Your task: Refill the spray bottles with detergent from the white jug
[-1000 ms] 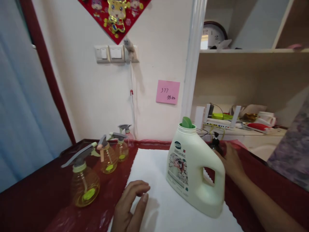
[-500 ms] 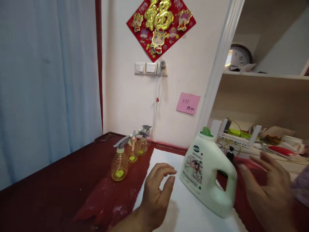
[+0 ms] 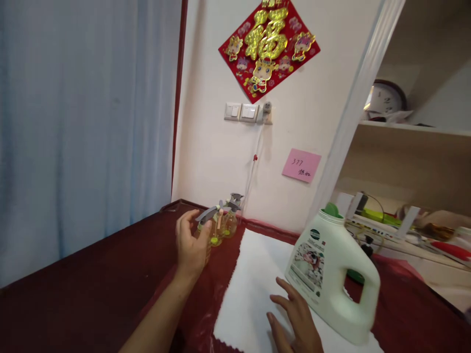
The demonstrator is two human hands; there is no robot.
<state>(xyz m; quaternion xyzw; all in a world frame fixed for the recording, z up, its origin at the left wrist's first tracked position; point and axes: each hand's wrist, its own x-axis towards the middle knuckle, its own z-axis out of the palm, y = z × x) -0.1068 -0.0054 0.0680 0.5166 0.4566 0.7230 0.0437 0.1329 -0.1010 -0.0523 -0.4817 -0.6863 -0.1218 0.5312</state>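
My left hand (image 3: 191, 245) curls its fingers and thumb around the upper part of the front spray bottle. This spray bottle (image 3: 208, 214) has a grey trigger head, and my hand hides most of its yellowish clear body. Close behind stand two more spray bottles, a middle one (image 3: 217, 235) and a far one (image 3: 231, 223). My right hand (image 3: 296, 318) is open, its fingers spread above the white sheet (image 3: 253, 274), holding nothing. Beside it on the sheet stands a pale green detergent jug (image 3: 331, 264), upright, with something green in its neck.
The dark red table (image 3: 91, 279) meets a wall at the back, and a blue curtain (image 3: 88, 122) hangs at the left. A white cord (image 3: 251, 174) runs down from a socket. Shelves (image 3: 415, 127) at the right hold a clock (image 3: 386, 100) and a white router (image 3: 379, 220).
My left hand has moved left from over the sheet to the front spray bottle. My right hand has come from right of the jug to its near left. The view has shifted slightly left.
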